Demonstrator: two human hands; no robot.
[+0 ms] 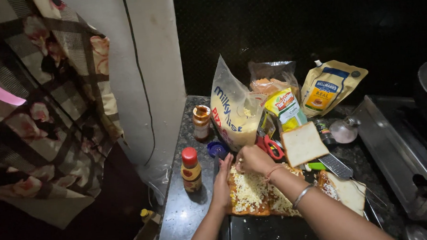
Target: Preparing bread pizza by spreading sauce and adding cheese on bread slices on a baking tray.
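**Both hands on a cheese-topped bread slice at the counter's left edge**

Forearms come up from the bottom of the frame, the right one wearing a metal bangle (303,195) and a thin thread at the wrist. Beyond them lies the bread slice (248,193), covered in grated white cheese, its long axis running away from the camera toward the cheese bag. It rests on the dark speckled counter (181,215), touching a second topped slice (283,202) on its right.

The left hand (222,183) lies flat along the slice's left edge, fingers stretched out and loose, gripping nothing. The right hand (254,159) curls over the far end of the slice, fingertips pinched together; whether they hold cheese cannot be told.

Just beyond the fingertips stands an open clear bag of grated cheese (234,112), with a blue lid (217,148) at its foot and red-handled scissors (270,144) to the right of the right hand. Left of the left hand a red-capped sauce bottle (191,170) stands upright, near the counter's edge; open counter remains in front of it. A plain white slice (303,143) sits tilted right of the right hand, over a metal grater (336,166).

Things behind the bag are crowded and partly hidden. The near counter falls into shadow.
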